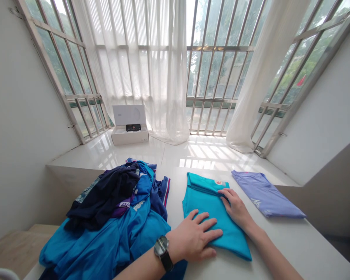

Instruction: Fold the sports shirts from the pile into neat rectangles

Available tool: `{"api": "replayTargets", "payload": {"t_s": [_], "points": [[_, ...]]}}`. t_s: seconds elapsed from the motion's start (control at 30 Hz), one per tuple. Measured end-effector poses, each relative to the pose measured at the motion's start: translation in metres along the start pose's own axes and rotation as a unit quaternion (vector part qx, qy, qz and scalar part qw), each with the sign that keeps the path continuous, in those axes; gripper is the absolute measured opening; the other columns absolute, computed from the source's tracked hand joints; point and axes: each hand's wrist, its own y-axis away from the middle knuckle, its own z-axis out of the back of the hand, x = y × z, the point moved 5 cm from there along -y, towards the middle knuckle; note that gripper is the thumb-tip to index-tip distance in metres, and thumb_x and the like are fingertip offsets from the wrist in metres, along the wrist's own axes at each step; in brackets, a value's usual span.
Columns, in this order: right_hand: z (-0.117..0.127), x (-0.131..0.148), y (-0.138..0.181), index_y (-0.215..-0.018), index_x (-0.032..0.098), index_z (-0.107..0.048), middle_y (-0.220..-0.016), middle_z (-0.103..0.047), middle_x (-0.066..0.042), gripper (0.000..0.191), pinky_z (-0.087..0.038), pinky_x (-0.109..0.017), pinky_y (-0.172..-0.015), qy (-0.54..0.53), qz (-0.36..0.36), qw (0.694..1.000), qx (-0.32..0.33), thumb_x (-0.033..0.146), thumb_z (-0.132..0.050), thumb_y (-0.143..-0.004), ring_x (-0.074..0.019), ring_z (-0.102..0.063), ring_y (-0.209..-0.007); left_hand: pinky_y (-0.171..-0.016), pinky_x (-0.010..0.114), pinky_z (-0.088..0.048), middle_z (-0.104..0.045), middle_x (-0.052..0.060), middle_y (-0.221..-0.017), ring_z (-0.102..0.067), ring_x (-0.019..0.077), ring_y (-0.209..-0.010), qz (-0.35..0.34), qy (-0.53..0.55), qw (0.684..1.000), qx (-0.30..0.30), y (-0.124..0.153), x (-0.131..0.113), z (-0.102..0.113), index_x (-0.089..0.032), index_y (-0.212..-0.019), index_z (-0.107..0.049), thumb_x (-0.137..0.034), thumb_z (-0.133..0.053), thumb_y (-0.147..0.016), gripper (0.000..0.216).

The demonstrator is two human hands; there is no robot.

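Observation:
A folded teal shirt (205, 202) lies on the white table (294, 241) in front of me. My left hand (194, 237), with a watch on its wrist, lies flat on the shirt's near part, fingers spread. My right hand (236, 208) rests on the shirt's right edge, fingers stretched toward the fold near the collar. Neither hand holds anything. A folded lilac shirt (265, 194) lies to the right, apart from both hands.
A heap of unfolded blue, navy and purple clothes (113, 217) fills the table's left side. Beyond the table a white window ledge (192, 151) carries an open white box (130, 130). Sheer curtains (151, 70) hang before barred windows.

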Motion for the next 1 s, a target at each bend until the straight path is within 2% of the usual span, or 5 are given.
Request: {"api": "replayTargets", "payload": {"t_s": [0.27, 0.6, 0.77, 0.87, 1.0], "points": [[0.002, 0.020, 0.002, -0.122, 0.024, -0.063, -0.137, -0.058, -0.010, 0.036, -0.044, -0.046, -0.110, -0.020, 0.008, 0.999, 0.030, 0.042, -0.049, -0.094, -0.0261, -0.054, -0.127, -0.115, 0.058, -0.029, -0.038, 0.006, -0.158, -0.033, 0.0326, -0.145, 0.082, -0.019, 0.996, -0.020, 0.001, 0.016, -0.006, -0.034, -0.151, -0.036, -0.053, -0.030, -0.103, 0.052], [0.006, 0.045, 0.009, -0.103, 0.024, -0.067, -0.118, -0.063, -0.010, 0.023, -0.050, -0.041, -0.099, -0.017, 0.047, 0.993, 0.109, 0.038, -0.050, -0.096, -0.0242, -0.061, -0.111, -0.113, 0.066, -0.026, -0.034, 0.012, -0.159, -0.030, 0.0377, -0.145, 0.148, -0.003, 0.989, -0.024, 0.001, 0.027, -0.002, -0.032, -0.152, -0.034, -0.050, -0.026, -0.104, 0.052], [0.009, 0.045, 0.010, -0.100, 0.025, -0.066, -0.110, -0.066, -0.006, 0.021, -0.051, -0.037, -0.094, -0.023, 0.038, 0.989, 0.139, 0.038, -0.051, -0.095, -0.0218, -0.063, -0.104, -0.104, 0.055, -0.042, -0.054, 0.011, -0.142, -0.047, 0.0344, -0.131, 0.121, -0.038, 0.992, -0.007, 0.001, 0.033, 0.014, -0.026, -0.134, -0.056, -0.045, -0.050, -0.099, 0.040], [0.008, 0.042, 0.009, -0.100, 0.025, -0.067, -0.109, -0.066, -0.006, 0.020, -0.051, -0.036, -0.094, -0.025, 0.036, 0.989, 0.143, 0.039, -0.052, -0.095, -0.0214, -0.063, -0.103, -0.095, 0.045, -0.048, -0.065, 0.006, -0.126, -0.056, 0.0308, -0.117, 0.102, -0.026, 0.994, 0.006, 0.003, 0.042, 0.024, -0.027, -0.115, -0.068, -0.054, -0.065, -0.088, 0.038], [0.005, 0.038, 0.009, -0.099, 0.025, -0.066, -0.110, -0.066, -0.007, 0.020, -0.051, -0.036, -0.094, -0.030, 0.035, 0.988, 0.148, 0.040, -0.054, -0.094, -0.0223, -0.063, -0.103, -0.088, 0.038, -0.049, -0.069, 0.004, -0.118, -0.060, 0.0263, -0.108, 0.110, 0.004, 0.994, -0.003, 0.003, 0.053, 0.030, -0.025, -0.099, -0.075, -0.058, -0.057, -0.092, 0.038]]}}
